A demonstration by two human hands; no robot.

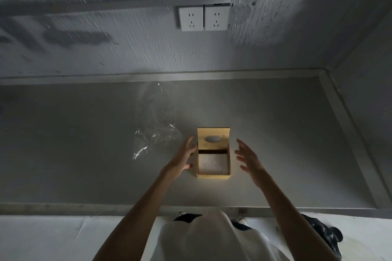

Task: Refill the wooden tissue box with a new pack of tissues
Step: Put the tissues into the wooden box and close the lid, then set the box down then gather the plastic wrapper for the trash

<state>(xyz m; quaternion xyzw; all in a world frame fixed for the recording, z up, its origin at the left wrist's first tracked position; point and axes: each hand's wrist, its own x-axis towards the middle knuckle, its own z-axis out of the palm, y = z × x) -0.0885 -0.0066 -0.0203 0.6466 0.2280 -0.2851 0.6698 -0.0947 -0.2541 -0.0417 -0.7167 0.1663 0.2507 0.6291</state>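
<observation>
Plastic wrap, clear and crumpled, lies on the grey counter at the left, just beside the left hand. I see that hand with its fingers spread and fairly straight, holding nothing; its fingertips reach the left wall of the wooden tissue box, though I cannot tell whether they press on it or only brush it. The box sits on the counter between both hands. Its lid, with an oval slot, covers only the far part of the box, and the near part is open. Inside I see the white tissues lying flat in the open compartment. To the right, the right hand hovers near the box's right wall, apart from it, fingers wide and loosely curved, empty. On the wall above, two white sockets sit side by side.
</observation>
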